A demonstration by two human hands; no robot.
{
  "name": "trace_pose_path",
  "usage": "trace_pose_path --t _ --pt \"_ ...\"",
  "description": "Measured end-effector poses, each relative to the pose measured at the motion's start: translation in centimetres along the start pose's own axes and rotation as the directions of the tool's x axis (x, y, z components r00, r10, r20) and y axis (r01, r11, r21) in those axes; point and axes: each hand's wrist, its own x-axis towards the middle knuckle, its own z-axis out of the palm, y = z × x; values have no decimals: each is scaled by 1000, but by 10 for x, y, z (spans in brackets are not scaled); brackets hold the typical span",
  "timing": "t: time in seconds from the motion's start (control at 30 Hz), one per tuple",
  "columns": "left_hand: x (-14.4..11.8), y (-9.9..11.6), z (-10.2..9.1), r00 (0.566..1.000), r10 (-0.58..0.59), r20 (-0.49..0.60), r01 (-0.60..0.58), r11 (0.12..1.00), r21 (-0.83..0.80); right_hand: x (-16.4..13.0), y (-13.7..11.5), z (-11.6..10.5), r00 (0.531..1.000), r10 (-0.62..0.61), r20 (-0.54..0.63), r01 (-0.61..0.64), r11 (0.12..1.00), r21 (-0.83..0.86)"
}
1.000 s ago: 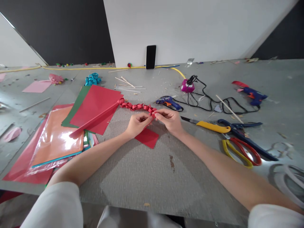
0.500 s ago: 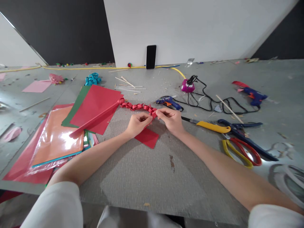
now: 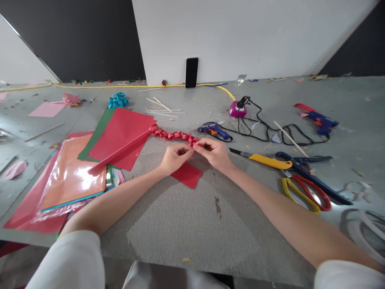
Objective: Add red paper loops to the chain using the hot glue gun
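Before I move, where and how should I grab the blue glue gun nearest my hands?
I'd take the blue glue gun by its handle, coming from the right and above with your right hand, once it lets go of the red paper chain. The gun lies on its side, nozzle pointing left and handle slanting right toward you, so that should keep you clear of the possibly hot nozzle.

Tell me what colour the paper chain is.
The paper chain is red, best seen in the head view.
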Motion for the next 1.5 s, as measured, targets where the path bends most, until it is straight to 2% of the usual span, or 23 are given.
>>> trace_pose_path --t 0.1,0.17,0.27,0.4,0.5,0.57,0.63,0.7,0.77,0.97,1.13,1.2,1.27,1.4,1.5 --pt "-1 1 0 1000 0 -1 0 1000 14 6 8 -7 988 12 -151 -6 999 37" --pt "-2 3 0 1000 -2 1 1 999 34 11 16 -13 953 43 -300 -7 993 120" --pt "-3 4 0 1000 -13 -10 14 999 48 17 26 -20 919 83 -386 10 972 234" --pt "-2 4 0 999 -24 -30 25 999 28 16 26 -19 940 59 -337 19 974 225" --pt "-1 3 0 999 -39 -37 39 999 -7 11 21 -16 955 -14 -297 30 998 48" --pt "-1 3 0 998 -54 -40 53 998 -29 8 17 -14 961 -91 -262 85 996 -35" --pt "-1 3 0 998 -60 -37 58 997 -46 5 13 -13 978 -140 -157 135 990 -44" --pt "-1 4 -1 998 -61 -21 59 997 -56 3 10 -11 991 -134 -13 134 991 -29" --pt "-1 4 -1 998 -63 -1 62 997 -53 1 6 -8 992 -120 47 122 992 -37" --pt "-1 2 -1 995 -100 6 100 994 -46 -3 2 -2 994 -103 -45 99 991 -90" --pt "0 3 -1 989 -131 64 132 991 1 -2 3 -2 963 -67 -259 37 992 -119" --pt "-1 4 -1 988 -135 75 134 991 16 -1 2 -3 955 -55 -293 28 995 -95" --pt "-1 5 -1 989 -128 74 127 992 22 0 1 -3 967 -36 -253 22 998 -59" --pt "-2 8 -1 990 -120 77 120 993 8 -1 0 -1 999 -18 -39 18 1000 1" --pt "-1 8 -1 989 -125 73 126 992 -5 -2 2 2 1000 -9 -16 9 1000 -11"
